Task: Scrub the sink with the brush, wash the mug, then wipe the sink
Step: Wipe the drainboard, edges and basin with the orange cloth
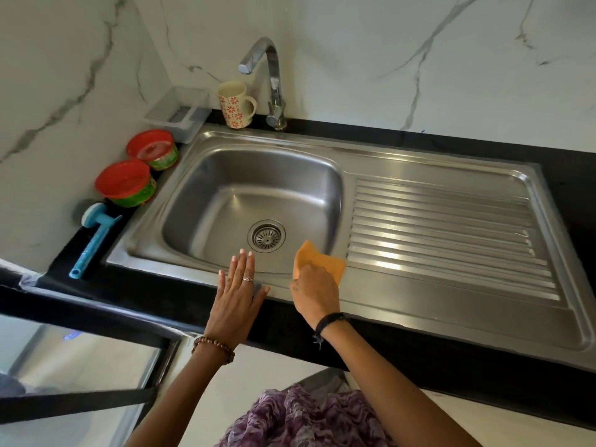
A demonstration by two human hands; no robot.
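A steel sink [206, 175] with a drain [266, 236] fills the middle of the black counter. My right hand [314, 293] grips an orange cloth [317, 258] pressed on the sink's front rim, at the bowl's near right corner. My left hand [237, 290] lies flat and open on the front rim, fingers spread, holding nothing. A cream mug [234, 104] with red flowers stands upright behind the bowl, left of the tap [269, 79]. A blue brush [92, 235] with a white head lies on the counter left of the sink.
Two red-lidded green tubs [124, 180] [151, 148] stand along the sink's left side. A clear plastic tray [175, 114] sits in the back corner. The ribbed drainboard [445, 233] stretches right. Marble walls close in behind and left.
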